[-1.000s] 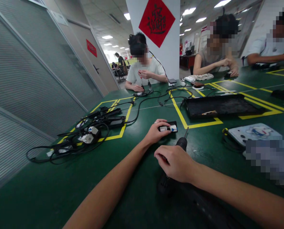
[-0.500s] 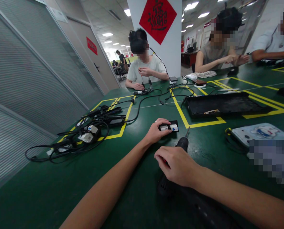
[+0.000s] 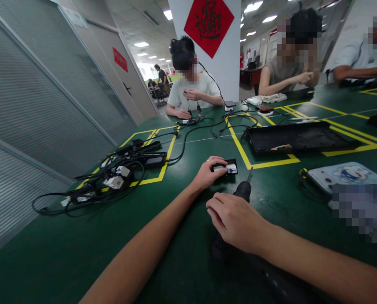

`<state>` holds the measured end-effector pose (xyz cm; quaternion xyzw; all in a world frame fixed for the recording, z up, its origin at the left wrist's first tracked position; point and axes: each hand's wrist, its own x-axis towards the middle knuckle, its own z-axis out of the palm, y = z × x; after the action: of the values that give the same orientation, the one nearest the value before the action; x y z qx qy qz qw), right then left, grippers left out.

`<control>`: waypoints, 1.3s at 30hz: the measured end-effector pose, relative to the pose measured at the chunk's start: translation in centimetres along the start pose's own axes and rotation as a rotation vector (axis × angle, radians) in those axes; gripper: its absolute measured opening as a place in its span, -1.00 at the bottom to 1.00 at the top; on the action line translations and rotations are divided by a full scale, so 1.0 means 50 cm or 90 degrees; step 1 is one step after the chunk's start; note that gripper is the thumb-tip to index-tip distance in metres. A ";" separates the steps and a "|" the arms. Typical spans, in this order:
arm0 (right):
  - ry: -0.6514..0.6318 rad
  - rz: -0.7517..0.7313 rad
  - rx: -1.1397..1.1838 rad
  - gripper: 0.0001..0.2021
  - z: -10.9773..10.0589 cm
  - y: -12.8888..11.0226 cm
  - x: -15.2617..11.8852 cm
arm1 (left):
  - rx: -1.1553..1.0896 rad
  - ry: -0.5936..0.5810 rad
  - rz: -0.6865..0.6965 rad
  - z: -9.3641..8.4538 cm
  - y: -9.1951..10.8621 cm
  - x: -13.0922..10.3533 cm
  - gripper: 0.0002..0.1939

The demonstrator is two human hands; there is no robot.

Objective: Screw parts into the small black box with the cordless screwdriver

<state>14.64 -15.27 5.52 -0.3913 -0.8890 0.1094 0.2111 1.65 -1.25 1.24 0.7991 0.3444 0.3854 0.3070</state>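
Observation:
My left hand (image 3: 208, 174) is closed on a small flat black case (image 3: 232, 162) with a white, blue-marked label, which lies on the green table. The fingers cover its left part. Nearer to me, my right hand (image 3: 234, 217) is curled over the body of a black power drill (image 3: 243, 191). Its thin metal bit (image 3: 250, 174) points away from me, a little right of the case and apart from it. The hand and forearm hide much of the drill, and its lower end fades into dark shadow.
Tangled black cables and adapters (image 3: 120, 176) lie at the left inside yellow tape. A shallow black tray (image 3: 302, 137) stands ahead on the right. Nearer on the right is a light-coloured case with a cartoon picture (image 3: 350, 175). Several people sit across the table (image 3: 182, 198).
My right hand has shifted very slightly, and its fingers look more closed together. My left hand and the small case stay almost where they were.

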 end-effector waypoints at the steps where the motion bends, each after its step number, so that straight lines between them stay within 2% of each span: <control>1: 0.001 0.001 -0.013 -0.85 0.000 -0.003 -0.001 | -0.009 -0.002 -0.003 -0.001 0.003 0.000 -0.75; 11: -0.018 -0.031 -0.150 -0.81 0.002 -0.024 -0.011 | -0.022 -0.010 -0.013 -0.007 0.010 -0.004 -0.76; 26: -0.046 -0.010 -0.183 -0.80 0.000 -0.058 -0.046 | 0.049 -0.005 0.015 0.003 0.005 -0.007 -0.67; 29: -0.037 0.006 -0.193 -0.69 -0.001 -0.061 -0.064 | 0.055 -0.005 0.012 0.003 0.002 -0.008 -0.66; 35: 0.002 0.030 -0.256 -0.27 -0.013 -0.055 -0.115 | 0.047 -0.008 0.016 0.004 0.000 -0.007 -0.67; 39: 0.043 0.030 -0.355 -0.27 -0.020 -0.052 -0.153 | 0.041 -0.002 0.015 0.006 -0.002 -0.006 -0.68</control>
<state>18.03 -22.67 5.12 -0.4582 -0.8679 -0.1478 0.1222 1.70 -1.51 0.89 0.8132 0.3470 0.3763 0.2768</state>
